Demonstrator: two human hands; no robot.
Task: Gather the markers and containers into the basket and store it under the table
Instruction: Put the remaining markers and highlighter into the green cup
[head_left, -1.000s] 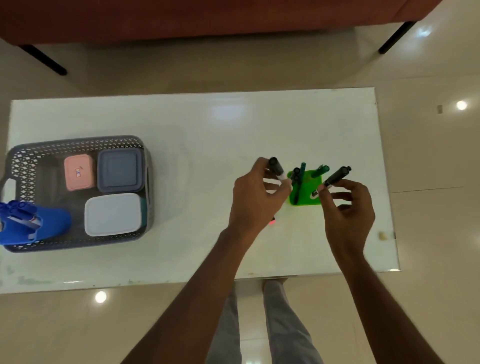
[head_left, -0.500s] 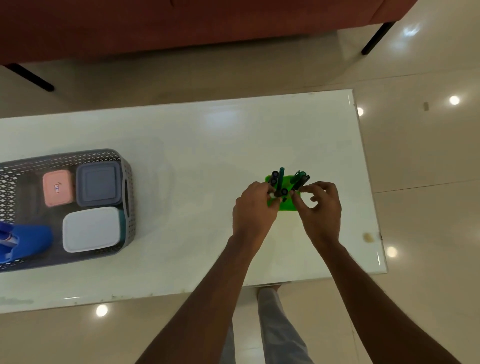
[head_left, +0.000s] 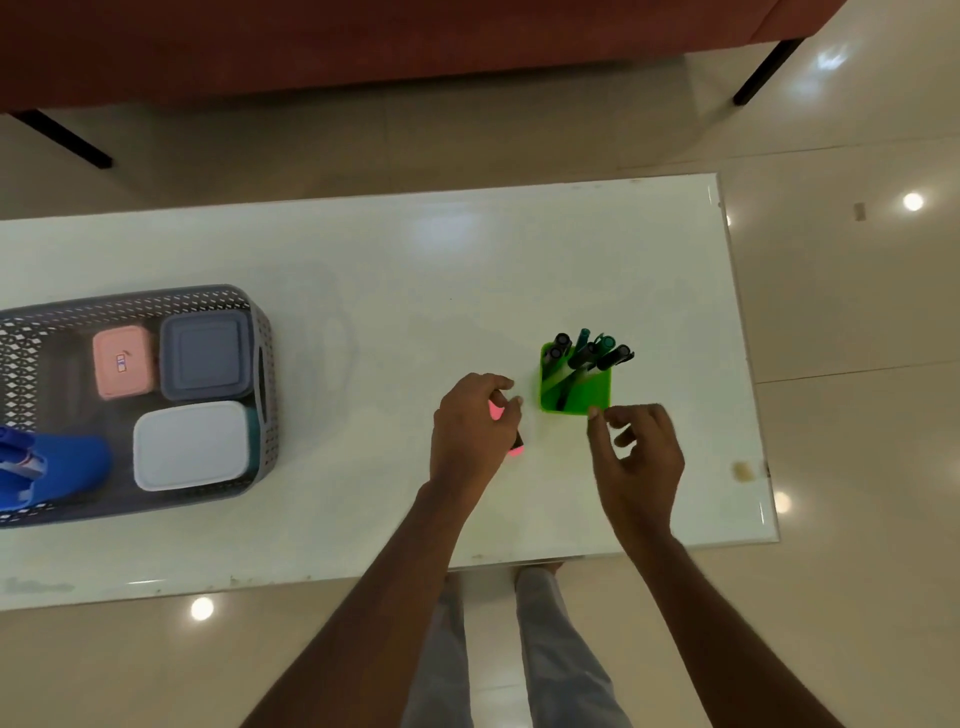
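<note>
A green marker holder (head_left: 576, 389) stands on the white table (head_left: 395, 270), with several dark markers (head_left: 589, 351) standing in it. My left hand (head_left: 470, 426) lies just left of the holder, fingers curled round a pink highlighter (head_left: 506, 428) on the table. My right hand (head_left: 641, 457) hovers at the holder's near right corner, fingers loosely bent and holding nothing. The grey basket (head_left: 262, 374) sits at the table's left with a pink container (head_left: 124, 361), a grey container (head_left: 205, 356), a white container (head_left: 192, 444) and a blue bottle (head_left: 57, 470) inside.
The table's near edge runs just in front of my legs (head_left: 519, 649). Its right edge is close beyond the holder. A small tan scrap (head_left: 743, 470) lies near the right corner. A red sofa (head_left: 363, 41) on dark legs stands beyond the table.
Both hands let go of the markers, which now stand in the green holder. My left hand dropped back to the pink highlighter on the table. My right hand drew back toward me.
</note>
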